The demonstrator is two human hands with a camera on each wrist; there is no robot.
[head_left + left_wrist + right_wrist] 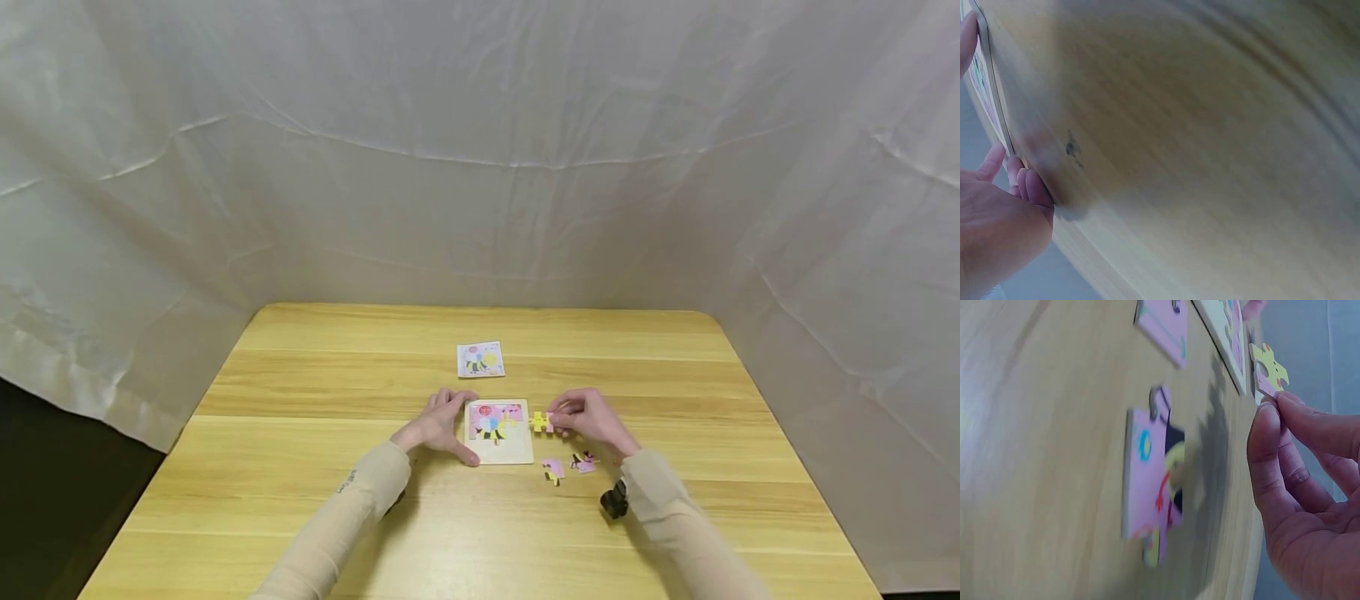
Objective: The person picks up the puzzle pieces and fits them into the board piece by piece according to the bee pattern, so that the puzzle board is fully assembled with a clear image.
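White sheeting (480, 167) hangs behind and to both sides of a wooden table (300, 500). Near the table's middle lies a puzzle tray (498, 433), partly filled with a pink and yellow picture. Beyond it, well apart, lies a small picture card (480, 359).

At the tray's left edge rests the left hand (438, 427), fingers fairly straight and spread, thumb against the near corner and fingertips at the far corner, steadying the tray rather than gripping it. The left wrist view shows the fingertips (1025, 184) pressed to the table beside the tray's rim.

Just right of the tray is the right hand (592, 417). Its thumb and forefinger pinch a yellow piece (540, 422), which juts leftward from the fingertips toward the tray's right edge; whether it touches the tray cannot be told. In the right wrist view the piece is raised off the wood.

Near the right wrist, on the table, lie two loose pieces: a pink piece (553, 469) and, just right of it, a darker piece (582, 462).
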